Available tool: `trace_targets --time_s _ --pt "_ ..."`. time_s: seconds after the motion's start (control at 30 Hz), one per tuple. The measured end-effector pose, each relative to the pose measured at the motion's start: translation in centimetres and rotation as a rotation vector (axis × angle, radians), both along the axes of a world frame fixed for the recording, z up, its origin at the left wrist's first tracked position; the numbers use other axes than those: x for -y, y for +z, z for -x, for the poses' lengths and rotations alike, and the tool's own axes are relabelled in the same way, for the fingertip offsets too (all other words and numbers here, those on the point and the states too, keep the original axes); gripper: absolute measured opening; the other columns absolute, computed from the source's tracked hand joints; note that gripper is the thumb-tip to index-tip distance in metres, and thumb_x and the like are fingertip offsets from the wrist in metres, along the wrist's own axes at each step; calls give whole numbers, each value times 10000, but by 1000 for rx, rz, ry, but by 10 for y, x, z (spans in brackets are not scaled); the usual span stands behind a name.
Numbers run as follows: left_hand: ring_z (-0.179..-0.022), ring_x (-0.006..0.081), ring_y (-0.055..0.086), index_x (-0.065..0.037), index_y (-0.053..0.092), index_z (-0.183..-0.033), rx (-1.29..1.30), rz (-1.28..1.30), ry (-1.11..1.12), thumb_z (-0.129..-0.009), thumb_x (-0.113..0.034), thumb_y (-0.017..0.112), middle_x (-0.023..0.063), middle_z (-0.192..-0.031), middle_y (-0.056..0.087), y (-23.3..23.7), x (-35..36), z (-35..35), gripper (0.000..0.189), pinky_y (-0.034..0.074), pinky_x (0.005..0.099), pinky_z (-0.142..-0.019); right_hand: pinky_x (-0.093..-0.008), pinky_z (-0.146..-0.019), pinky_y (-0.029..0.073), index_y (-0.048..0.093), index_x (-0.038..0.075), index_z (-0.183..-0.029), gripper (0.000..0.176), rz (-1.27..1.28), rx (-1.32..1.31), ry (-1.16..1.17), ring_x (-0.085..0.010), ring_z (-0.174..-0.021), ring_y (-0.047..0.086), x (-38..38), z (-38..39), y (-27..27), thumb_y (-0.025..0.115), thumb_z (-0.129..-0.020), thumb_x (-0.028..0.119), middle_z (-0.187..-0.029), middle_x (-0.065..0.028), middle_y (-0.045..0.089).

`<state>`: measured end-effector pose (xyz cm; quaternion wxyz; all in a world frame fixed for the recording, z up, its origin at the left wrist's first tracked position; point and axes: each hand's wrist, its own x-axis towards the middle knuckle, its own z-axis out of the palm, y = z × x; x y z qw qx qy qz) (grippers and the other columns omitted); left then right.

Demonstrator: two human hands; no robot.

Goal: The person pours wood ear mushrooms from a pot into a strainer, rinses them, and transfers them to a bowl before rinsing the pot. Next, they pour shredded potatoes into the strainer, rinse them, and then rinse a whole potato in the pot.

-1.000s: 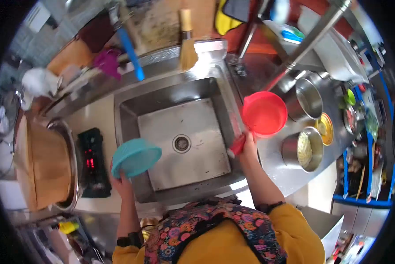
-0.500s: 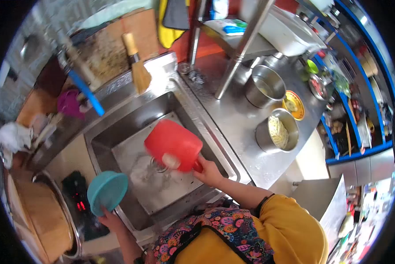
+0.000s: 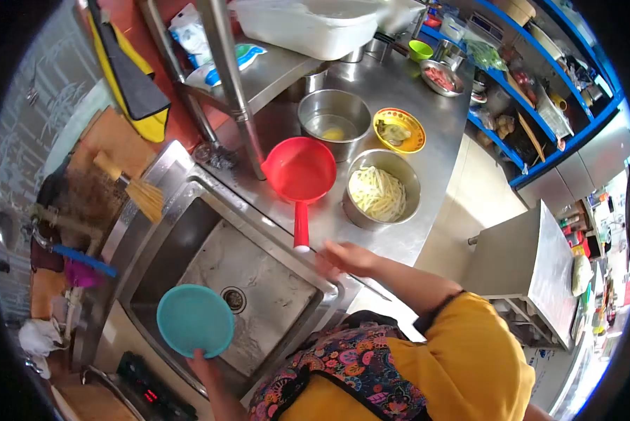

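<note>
My left hand (image 3: 204, 368) grips the near rim of a teal plastic bowl (image 3: 196, 321), holding it over the left side of the steel sink (image 3: 273, 281). A red plastic water ladle (image 3: 301, 170) rests on the steel counter, its handle pointing toward the sink. Just right of that handle's end is my right hand (image 3: 343, 259), apart from it and holding nothing; its fingers are somewhat blurred but look spread. Beside the ladle stands a steel pot (image 3: 384, 189) of pale strips. Behind it are another steel pot (image 3: 334, 123) with liquid and an orange-patterned bowl (image 3: 399, 131).
A metal shelf post (image 3: 234, 77) rises from the counter behind the ladle. A brush (image 3: 136, 189) leans at the sink's back edge, near a blue-ended tap (image 3: 83, 259). A scale with red digits (image 3: 150, 396) lies left of the sink. Blue shelving (image 3: 532, 168) stands at right.
The red ladle has gone from above the sink to the counter, and my right hand has let go of it. The teal bowl has shifted right, over the sink. The view has turned right.
</note>
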<state>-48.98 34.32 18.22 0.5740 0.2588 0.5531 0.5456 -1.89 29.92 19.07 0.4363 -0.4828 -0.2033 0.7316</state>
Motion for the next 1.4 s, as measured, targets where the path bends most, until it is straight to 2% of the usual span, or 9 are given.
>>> trace_targets --time_s 0.13,0.2,0.47,0.67,0.8,1.1,1.2,1.33,1.4 --pt "-1154 309 457 -75 303 -1355 -75 51 -44 -773 -69 518 134 -1319 397 29 5 -48 620 431 454 -907 -383 -695 510 297 11 -1349 884 202 119 -42 -319 -904 640 87 -76 56 336 -819 717 -1098 -246 586" --pt "-1151 302 462 -95 296 -1363 -110 81 -63 -779 -88 526 128 -1314 398 48 6 -79 628 443 448 -890 -371 -652 523 317 22 -1338 948 353 127 -321 -340 -849 653 90 -115 61 328 -767 778 -1063 -266 592" --pt "-1111 322 490 -125 253 -1387 -158 215 -139 -793 -198 533 130 -1318 377 55 27 -132 661 499 452 -783 -297 -508 517 481 -64 -1143 387 355 13 -376 -283 -701 664 47 -171 51 423 -880 214 -910 -230 640" --pt "-1076 326 517 -117 220 -1392 -138 313 -172 -780 -151 454 146 -1290 400 35 21 -114 656 529 446 -733 -276 -497 520 498 -123 -1076 360 332 203 -321 -271 -660 663 63 -175 62 492 -810 119 -828 -210 644" --pt "-1051 321 535 -108 210 -1390 -102 267 -220 -776 -131 444 149 -1282 407 42 13 -111 658 548 428 -677 -322 -450 540 512 -155 -991 324 393 536 -295 -293 -570 647 62 -155 125 487 -776 86 -753 -233 625" --pt "-1019 293 561 -148 185 -1409 -54 167 -356 -783 -82 481 148 -1248 445 78 -8 -124 695 571 402 -632 -338 -425 546 520 -141 -1000 313 -20 643 -152 -281 -562 630 7 -51 252 470 -757 48 -786 -222 619" --pt "-1057 309 536 -182 98 -1436 -59 140 -445 -789 -67 478 143 -1303 401 62 -17 -131 759 571 426 -621 -330 -422 544 519 -126 -1018 307 -172 658 -189 -266 -594 633 -26 -12 238 458 -769 43 -813 -203 617" --pt "-1066 333 524 -207 36 -1439 22 139 -446 -797 -70 470 139 -1352 342 114 -28 -147 786 562 451 -637 -299 -409 518 539 -80 -974 245 -437 665 -170 -223 -583 608 -82 42 188 411 -781 -2 -813 -134 610" --pt "-1062 335 527 -199 48 -1431 15 145 -414 -798 -74 468 139 -1343 348 123 -40 -143 769 562 458 -637 -272 -549 508 525 -59 -1055 299 -733 797 -202 -171 -719 597 -112 62 150 400 -787 -13 -889 -96 597"
